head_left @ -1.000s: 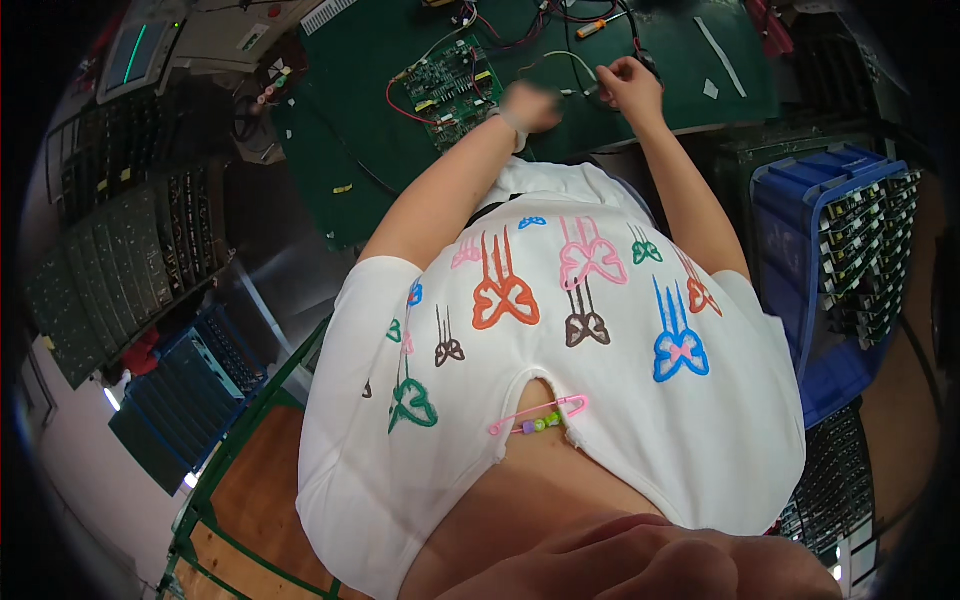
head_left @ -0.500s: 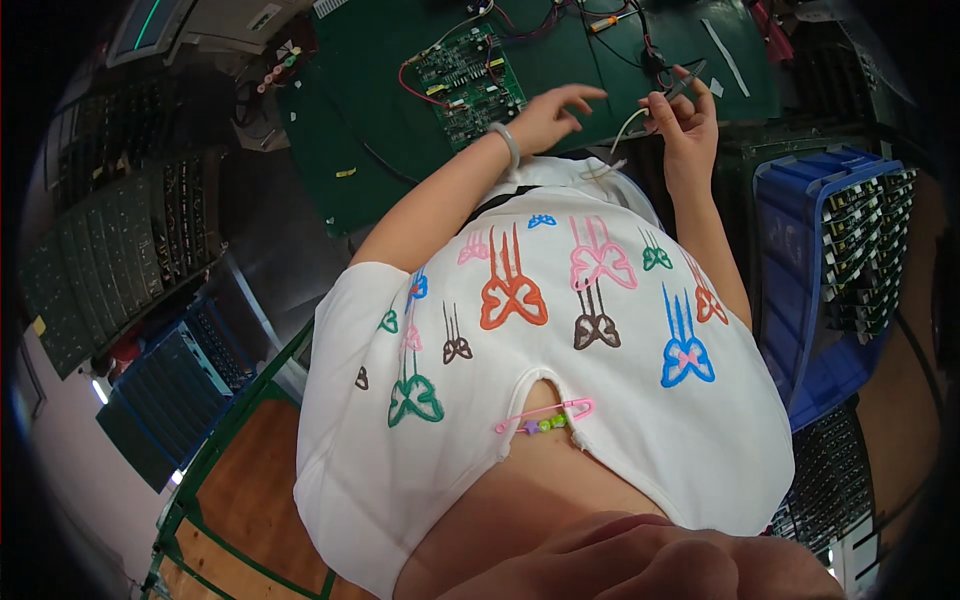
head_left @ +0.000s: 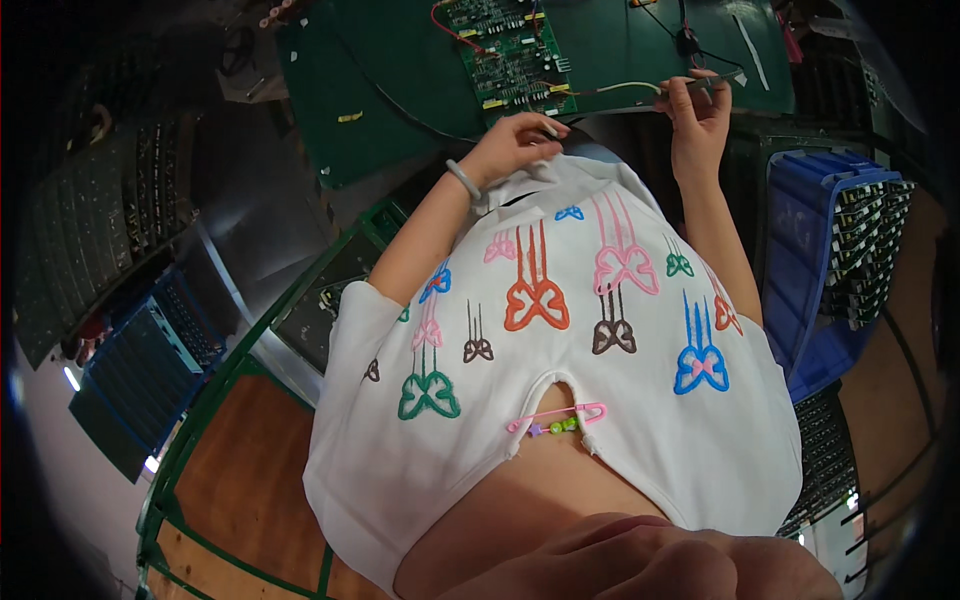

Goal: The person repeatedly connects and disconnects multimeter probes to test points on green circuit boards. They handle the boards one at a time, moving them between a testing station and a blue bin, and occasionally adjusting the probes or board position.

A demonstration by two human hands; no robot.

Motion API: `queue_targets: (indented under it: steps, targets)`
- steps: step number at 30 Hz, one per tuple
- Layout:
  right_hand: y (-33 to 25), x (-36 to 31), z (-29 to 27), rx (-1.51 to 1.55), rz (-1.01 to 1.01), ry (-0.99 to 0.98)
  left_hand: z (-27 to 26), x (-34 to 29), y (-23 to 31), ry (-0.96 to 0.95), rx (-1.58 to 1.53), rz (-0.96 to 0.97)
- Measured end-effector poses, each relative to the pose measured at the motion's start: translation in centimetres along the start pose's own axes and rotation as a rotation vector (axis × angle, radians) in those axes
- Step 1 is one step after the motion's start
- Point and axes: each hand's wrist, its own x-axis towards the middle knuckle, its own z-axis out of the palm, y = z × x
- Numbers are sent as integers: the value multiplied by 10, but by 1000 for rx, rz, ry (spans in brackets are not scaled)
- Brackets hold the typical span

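My left hand [head_left: 515,145] is at the table's near edge, below the circuit board, with its fingers curled and the tips together. A small pale end shows at the fingertips, too small to name. A black cable [head_left: 405,108] runs across the table and passes behind this hand. To the right, my right hand [head_left: 700,120] is closed, with a pale wire [head_left: 625,86] and a slim grey tool [head_left: 718,77] at its fingertips; the tool's kind is unclear. From there the wire stretches left to the green circuit board [head_left: 512,65], which carries yellow parts and a red wire [head_left: 455,30].
The green table [head_left: 375,65] bears a white strip [head_left: 748,52] and a yellow scrap [head_left: 349,118]. Right of me stands a blue crate [head_left: 800,220] with stacked boards [head_left: 868,250]. Racks of dark panels [head_left: 100,225] line the left side.
My left hand has drawn back toward me and closed. My right hand has shifted slightly right, and the pale wire, which hung down, now stretches to the board. The view has shifted.
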Motion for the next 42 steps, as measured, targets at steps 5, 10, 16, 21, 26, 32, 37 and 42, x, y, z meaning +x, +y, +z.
queue_targets:
  steps: [5, 10, 16, 21, 26, 32, 37, 42]
  targets:
    - [33, -19, 17, -25, 105, -119, -26, -29, -45, 268, -168, -6]
    - [83, -33, 23, -173, 267, -380, -31, -46, -76, 610, -84, 118]
    - [120, -43, 37, -388, 157, -595, -37, -28, -93, 796, -30, 179]
    - [135, -38, 32, -540, -9, -760, -35, -13, -89, 884, 177, 132]
    - [138, -37, 33, -542, -49, -799, -36, -13, -89, 887, 317, 93]
    - [138, -34, 32, -548, -41, -805, -36, -10, -91, 883, 369, 96]
    - [138, -32, 31, -560, -38, -817, -34, -10, -85, 894, 420, 108]
    - [137, -29, 31, -564, -26, -835, -31, -11, -79, 878, 444, 68]
